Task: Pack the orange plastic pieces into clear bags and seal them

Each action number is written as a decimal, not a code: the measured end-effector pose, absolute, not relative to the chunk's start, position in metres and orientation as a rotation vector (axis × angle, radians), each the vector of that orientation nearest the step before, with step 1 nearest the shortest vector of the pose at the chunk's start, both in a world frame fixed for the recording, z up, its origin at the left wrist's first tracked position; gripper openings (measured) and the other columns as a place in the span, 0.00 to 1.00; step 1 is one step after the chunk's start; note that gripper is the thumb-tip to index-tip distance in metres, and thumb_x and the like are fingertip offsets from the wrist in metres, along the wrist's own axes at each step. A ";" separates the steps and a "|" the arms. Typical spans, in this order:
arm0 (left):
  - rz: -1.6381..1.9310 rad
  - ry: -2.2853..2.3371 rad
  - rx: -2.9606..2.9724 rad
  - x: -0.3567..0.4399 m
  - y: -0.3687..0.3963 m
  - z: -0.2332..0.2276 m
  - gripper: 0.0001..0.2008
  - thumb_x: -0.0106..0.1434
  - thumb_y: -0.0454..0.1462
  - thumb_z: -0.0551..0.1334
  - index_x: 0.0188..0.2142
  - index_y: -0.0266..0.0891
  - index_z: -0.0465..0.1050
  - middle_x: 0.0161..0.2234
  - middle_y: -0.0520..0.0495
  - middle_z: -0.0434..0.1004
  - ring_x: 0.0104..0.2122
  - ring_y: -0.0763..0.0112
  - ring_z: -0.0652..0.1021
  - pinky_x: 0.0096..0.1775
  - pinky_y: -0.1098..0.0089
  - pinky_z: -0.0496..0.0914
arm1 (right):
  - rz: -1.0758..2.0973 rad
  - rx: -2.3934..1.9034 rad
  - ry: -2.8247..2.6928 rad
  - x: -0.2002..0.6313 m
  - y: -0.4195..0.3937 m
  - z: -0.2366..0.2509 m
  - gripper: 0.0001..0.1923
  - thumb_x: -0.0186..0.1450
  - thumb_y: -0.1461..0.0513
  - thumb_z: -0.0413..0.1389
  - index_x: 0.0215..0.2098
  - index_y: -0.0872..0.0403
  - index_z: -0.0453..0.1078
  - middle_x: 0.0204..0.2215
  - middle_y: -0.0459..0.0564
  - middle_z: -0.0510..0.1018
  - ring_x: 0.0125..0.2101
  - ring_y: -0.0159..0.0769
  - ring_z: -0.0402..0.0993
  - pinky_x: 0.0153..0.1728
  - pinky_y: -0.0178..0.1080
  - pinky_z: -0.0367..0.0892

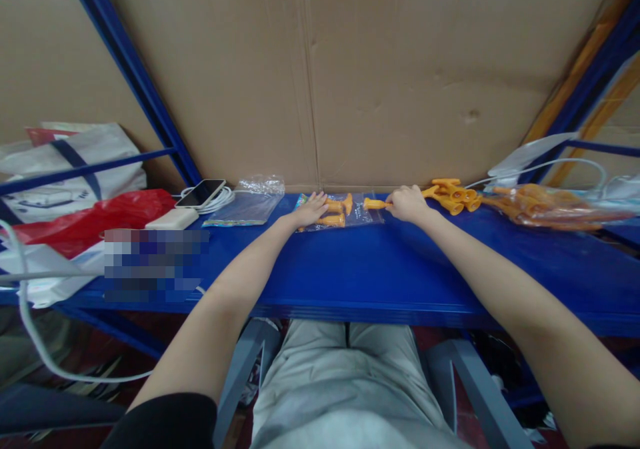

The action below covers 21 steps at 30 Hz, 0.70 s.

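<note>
Left hand (pixel 311 210) presses flat, fingers spread, on the clear bag (pixel 345 212) of orange pieces; right hand (pixel 407 203) pinches one orange piece (pixel 375 203) at the bag's mouth. Beyond the right hand, loose orange parts (pixel 453 195) lie on the blue tabletop (pixel 350 269).

Two bare hands, one flat clear plastic bag (pixel 345 214) holding about three orange plastic pieces, one loose heap of orange pieces (pixel 453 195) at right, one smartphone (pixel 201 193), one white power bank (pixel 173 219)
</note>
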<state>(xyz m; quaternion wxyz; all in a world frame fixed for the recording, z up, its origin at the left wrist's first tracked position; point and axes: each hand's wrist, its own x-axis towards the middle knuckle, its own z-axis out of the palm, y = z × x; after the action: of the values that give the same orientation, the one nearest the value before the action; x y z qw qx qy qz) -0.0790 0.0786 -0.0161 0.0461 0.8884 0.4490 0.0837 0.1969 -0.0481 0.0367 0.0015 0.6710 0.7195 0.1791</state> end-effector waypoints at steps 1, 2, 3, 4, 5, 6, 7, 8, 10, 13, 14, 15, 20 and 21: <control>0.257 1.375 2.709 -0.078 0.077 -0.015 0.35 0.72 0.47 0.39 0.72 0.31 0.50 0.74 0.40 0.44 0.73 0.57 0.44 0.71 0.56 0.42 | 0.573 2.106 2.241 0.196 -0.049 0.037 0.18 0.70 0.61 0.51 0.48 0.56 0.81 0.45 0.62 0.83 0.50 0.51 0.74 0.48 0.46 0.60; 0.259 1.375 2.709 -0.078 0.077 -0.015 0.35 0.72 0.47 0.39 0.72 0.30 0.50 0.74 0.40 0.45 0.73 0.56 0.44 0.71 0.56 0.42 | 0.578 2.099 2.240 0.195 -0.050 0.038 0.17 0.69 0.61 0.51 0.47 0.56 0.82 0.44 0.63 0.83 0.50 0.51 0.74 0.48 0.46 0.60; 0.260 1.373 2.711 -0.078 0.077 -0.015 0.35 0.72 0.47 0.39 0.72 0.30 0.50 0.73 0.40 0.45 0.73 0.57 0.44 0.71 0.56 0.42 | 0.577 2.086 2.255 0.194 -0.050 0.038 0.17 0.69 0.61 0.52 0.46 0.56 0.82 0.44 0.62 0.83 0.49 0.50 0.74 0.48 0.46 0.60; 0.259 1.372 2.713 -0.078 0.077 -0.015 0.35 0.72 0.47 0.39 0.72 0.31 0.50 0.74 0.40 0.44 0.73 0.57 0.44 0.71 0.55 0.42 | 0.566 2.064 2.291 0.193 -0.050 0.038 0.16 0.69 0.61 0.52 0.46 0.55 0.82 0.43 0.62 0.83 0.49 0.50 0.74 0.47 0.45 0.61; 0.259 1.373 2.712 -0.078 0.078 -0.016 0.35 0.72 0.47 0.39 0.72 0.31 0.50 0.74 0.41 0.44 0.73 0.57 0.44 0.71 0.55 0.41 | 0.543 2.035 2.342 0.193 -0.049 0.037 0.16 0.69 0.60 0.53 0.46 0.53 0.82 0.42 0.60 0.84 0.48 0.49 0.74 0.47 0.45 0.61; 0.262 1.373 2.709 -0.079 0.079 -0.017 0.35 0.72 0.48 0.40 0.72 0.32 0.50 0.74 0.41 0.44 0.73 0.56 0.44 0.70 0.55 0.41 | 0.508 2.004 2.404 0.192 -0.047 0.036 0.15 0.69 0.59 0.54 0.46 0.52 0.82 0.42 0.59 0.84 0.48 0.49 0.74 0.46 0.44 0.61; 0.267 1.372 2.706 -0.079 0.080 -0.017 0.35 0.72 0.48 0.40 0.73 0.33 0.50 0.74 0.41 0.44 0.73 0.56 0.44 0.70 0.54 0.42 | 0.463 1.973 2.468 0.192 -0.046 0.035 0.15 0.69 0.59 0.54 0.46 0.50 0.82 0.42 0.57 0.84 0.48 0.48 0.73 0.46 0.44 0.61; 0.274 1.371 2.704 -0.080 0.080 -0.018 0.35 0.72 0.48 0.40 0.72 0.33 0.50 0.74 0.41 0.44 0.73 0.56 0.44 0.70 0.54 0.42 | 0.409 1.947 2.530 0.192 -0.044 0.034 0.15 0.68 0.58 0.55 0.47 0.48 0.82 0.43 0.55 0.84 0.48 0.48 0.73 0.45 0.44 0.61; 0.284 1.350 2.706 -0.080 0.080 -0.019 0.34 0.72 0.48 0.40 0.73 0.34 0.50 0.73 0.41 0.45 0.73 0.56 0.44 0.70 0.54 0.42 | 0.303 1.926 2.631 0.193 -0.040 0.031 0.16 0.68 0.57 0.56 0.50 0.47 0.81 0.46 0.54 0.83 0.49 0.47 0.73 0.45 0.43 0.61; 0.286 1.314 2.695 -0.077 0.076 -0.017 0.34 0.73 0.49 0.39 0.73 0.36 0.50 0.74 0.43 0.44 0.73 0.58 0.43 0.70 0.55 0.41 | 0.223 1.932 2.731 0.196 -0.035 0.025 0.16 0.68 0.57 0.57 0.51 0.47 0.80 0.46 0.54 0.83 0.47 0.47 0.73 0.45 0.44 0.62; 0.288 1.305 2.685 -0.076 0.073 -0.016 0.34 0.73 0.49 0.39 0.73 0.36 0.50 0.74 0.44 0.44 0.73 0.58 0.42 0.70 0.56 0.41 | 0.223 1.935 2.759 0.197 -0.033 0.023 0.16 0.67 0.58 0.57 0.51 0.47 0.80 0.45 0.54 0.83 0.47 0.47 0.73 0.45 0.45 0.62; 0.288 1.302 2.674 -0.074 0.071 -0.015 0.34 0.73 0.49 0.39 0.73 0.36 0.49 0.74 0.44 0.43 0.73 0.58 0.42 0.70 0.56 0.41 | 0.229 1.937 2.786 0.198 -0.031 0.021 0.15 0.67 0.58 0.58 0.50 0.47 0.81 0.44 0.54 0.83 0.47 0.47 0.73 0.46 0.45 0.63; 0.282 1.269 2.672 -0.067 0.064 -0.015 0.34 0.73 0.48 0.38 0.73 0.36 0.49 0.74 0.44 0.43 0.73 0.61 0.42 0.70 0.59 0.39 | 0.048 1.907 3.023 0.208 -0.020 0.011 0.13 0.64 0.59 0.59 0.44 0.50 0.83 0.41 0.53 0.84 0.43 0.44 0.76 0.45 0.45 0.67; 0.305 1.254 2.686 -0.067 0.064 -0.015 0.33 0.73 0.48 0.38 0.73 0.37 0.50 0.74 0.44 0.44 0.73 0.61 0.43 0.70 0.59 0.40 | -0.070 1.895 3.078 0.210 -0.017 0.010 0.13 0.64 0.58 0.59 0.43 0.52 0.83 0.40 0.53 0.84 0.40 0.43 0.76 0.43 0.43 0.68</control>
<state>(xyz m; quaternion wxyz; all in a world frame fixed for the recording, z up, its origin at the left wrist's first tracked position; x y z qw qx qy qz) -0.0666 0.0643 -0.0154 0.0805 0.8984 0.4195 0.1019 0.2098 -0.0169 0.0100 -0.2345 0.5096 0.8276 -0.0189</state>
